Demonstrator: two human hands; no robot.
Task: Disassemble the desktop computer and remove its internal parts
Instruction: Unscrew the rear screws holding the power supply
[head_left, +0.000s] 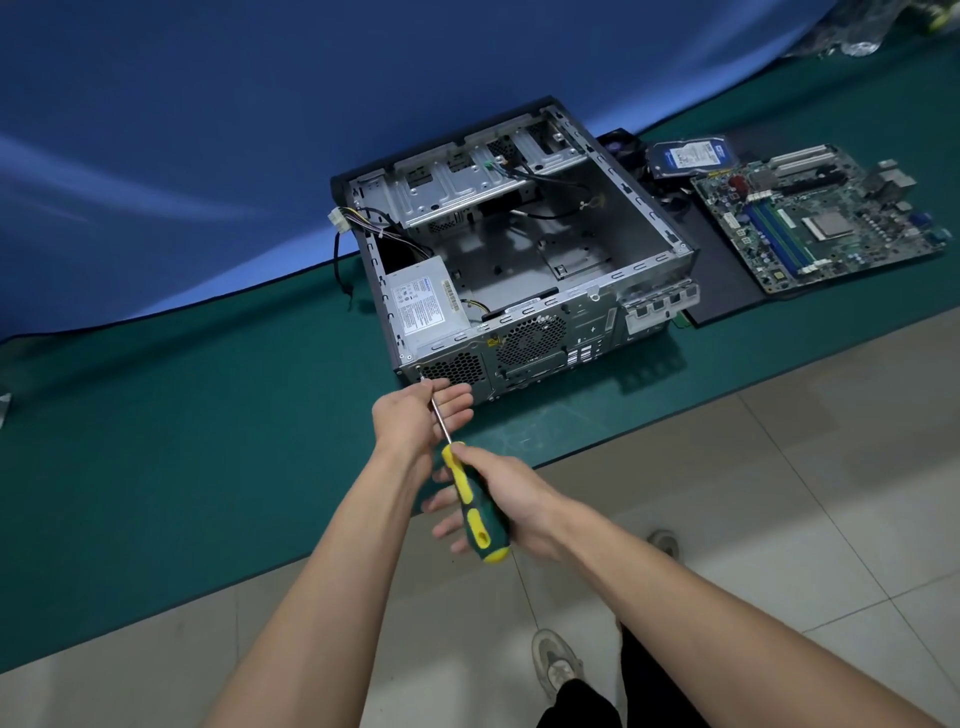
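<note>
Your right hand (511, 499) grips the green-and-yellow screwdriver (470, 499), shaft pointing to 11 o'clock at the open computer case (519, 249) on the green mat (156, 441), steadied by your left hand's (421, 413) relaxed fingers; power supply (423, 306) label unreadable.

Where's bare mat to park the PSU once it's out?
Widest bare stretch of green mat: left of the case, between the blue backdrop and the mat's front edge. Right of the case is crowded: motherboard, hard drive. The hands and screwdriver occupy the case's near-left corner.
</note>
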